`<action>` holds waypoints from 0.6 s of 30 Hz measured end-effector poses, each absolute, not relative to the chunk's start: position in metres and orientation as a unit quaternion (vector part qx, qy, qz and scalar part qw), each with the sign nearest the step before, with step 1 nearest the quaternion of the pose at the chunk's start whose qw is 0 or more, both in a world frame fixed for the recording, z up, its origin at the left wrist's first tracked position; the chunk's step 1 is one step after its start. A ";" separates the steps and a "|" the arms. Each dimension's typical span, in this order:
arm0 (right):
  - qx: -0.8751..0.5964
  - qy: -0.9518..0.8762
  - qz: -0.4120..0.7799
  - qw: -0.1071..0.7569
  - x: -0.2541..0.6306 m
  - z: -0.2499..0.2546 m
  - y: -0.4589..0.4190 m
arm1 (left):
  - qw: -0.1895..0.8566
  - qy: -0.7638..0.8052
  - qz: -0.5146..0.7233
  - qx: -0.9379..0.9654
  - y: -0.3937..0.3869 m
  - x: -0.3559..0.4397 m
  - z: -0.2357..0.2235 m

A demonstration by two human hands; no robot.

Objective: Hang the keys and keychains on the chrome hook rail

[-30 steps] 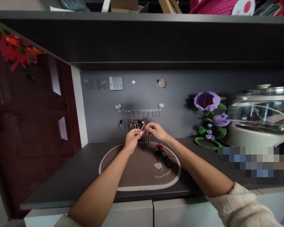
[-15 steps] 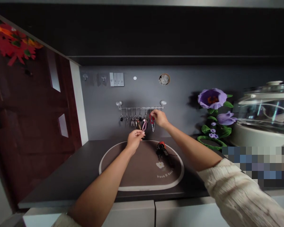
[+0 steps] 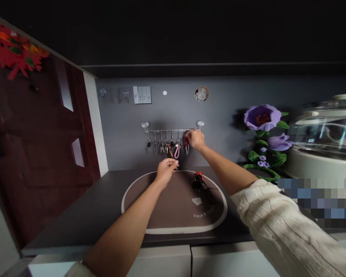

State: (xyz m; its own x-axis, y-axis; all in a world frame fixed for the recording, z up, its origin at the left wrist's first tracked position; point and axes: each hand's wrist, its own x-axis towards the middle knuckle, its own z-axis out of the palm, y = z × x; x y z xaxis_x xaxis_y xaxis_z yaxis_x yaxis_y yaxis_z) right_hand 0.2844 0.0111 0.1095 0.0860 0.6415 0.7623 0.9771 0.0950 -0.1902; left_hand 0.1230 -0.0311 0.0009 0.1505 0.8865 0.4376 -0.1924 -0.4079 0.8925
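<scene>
Right hand (image 3: 196, 139) holds red-strapped keys (image 3: 186, 143); left hand (image 3: 165, 169) hovers lower.

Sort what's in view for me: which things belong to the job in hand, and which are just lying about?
Seem to belong:
red strap, in the right hand
rack, with hanging keys and pink strap
perhaps the black-and-red bundle, untouched

Seem incidental:
mat
purple flowers
red flowers
white appliance
</scene>
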 end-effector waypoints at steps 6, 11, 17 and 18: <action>-0.642 -0.631 -0.222 0.376 0.283 0.103 0.011 | 0.458 0.295 0.585 0.601 -0.031 0.123 0.001; -0.652 -0.625 -0.219 0.368 0.283 0.098 0.011 | 0.462 0.297 0.586 0.596 -0.030 0.123 0.001; -0.647 -0.637 -0.218 0.358 0.284 0.095 0.009 | 0.465 0.303 0.583 0.593 -0.030 0.123 -0.001; -0.646 -0.638 -0.217 0.358 0.284 0.095 0.008 | 0.465 0.304 0.582 0.595 -0.031 0.123 -0.001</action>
